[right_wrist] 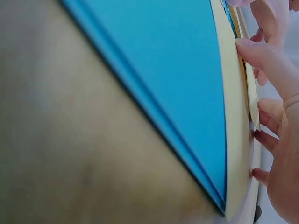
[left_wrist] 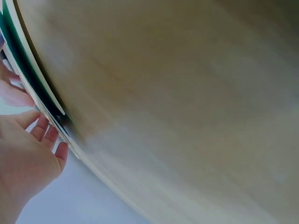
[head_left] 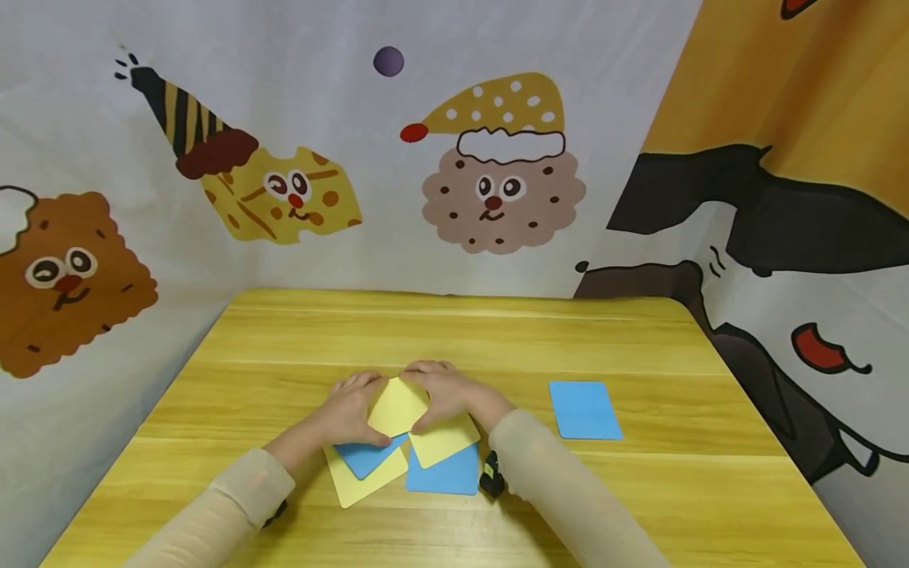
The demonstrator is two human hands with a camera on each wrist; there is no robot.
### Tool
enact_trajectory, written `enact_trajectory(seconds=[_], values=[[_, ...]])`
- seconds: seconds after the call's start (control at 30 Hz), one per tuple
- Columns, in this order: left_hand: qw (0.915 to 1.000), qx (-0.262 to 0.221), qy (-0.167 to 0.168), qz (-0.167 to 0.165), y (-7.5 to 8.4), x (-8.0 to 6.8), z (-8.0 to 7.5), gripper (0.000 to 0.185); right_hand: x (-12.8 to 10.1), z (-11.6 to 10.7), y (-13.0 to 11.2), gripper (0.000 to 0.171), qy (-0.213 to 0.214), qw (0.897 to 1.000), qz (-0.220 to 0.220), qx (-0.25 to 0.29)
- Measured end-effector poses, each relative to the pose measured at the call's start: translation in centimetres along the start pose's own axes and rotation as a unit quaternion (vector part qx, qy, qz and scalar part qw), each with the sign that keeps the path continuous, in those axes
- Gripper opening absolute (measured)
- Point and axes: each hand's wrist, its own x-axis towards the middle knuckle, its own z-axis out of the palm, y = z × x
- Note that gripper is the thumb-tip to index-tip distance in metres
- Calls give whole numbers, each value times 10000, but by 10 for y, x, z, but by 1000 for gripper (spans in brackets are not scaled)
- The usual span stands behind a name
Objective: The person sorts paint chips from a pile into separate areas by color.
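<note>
Beige sleeves reach from the near edge over the yellow wood-grain counter (head_left: 454, 331), backed by a white cloth wall printed with cartoon biscuits (head_left: 497, 189). Just ahead of the sleeves lies a fanned pile of yellow and blue rounded paper cards (head_left: 426, 461). Well apart to the right, a single blue card (head_left: 585, 410) lies flat. Both hands meet over the pile: the left hand (head_left: 351, 410) and right hand (head_left: 443, 394) pinch the topmost yellow card (head_left: 398, 406) between them, tilted cornerwise.
</note>
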Motion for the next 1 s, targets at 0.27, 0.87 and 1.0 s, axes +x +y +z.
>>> enact_trajectory(seconds=[0.27, 0.87, 1.0], values=[[10000, 3, -45, -78, 0, -1, -1, 109, -3, 2, -1, 100, 128, 9999, -28, 112], [10000, 2, 60, 24, 14, 2, -8, 106, -18, -1, 1, 102, 515, 9981, -111, 317], [9998, 22, 132, 148, 20, 6, -8, 107, -25, -2, 5, 103, 620, 9975, -101, 329]])
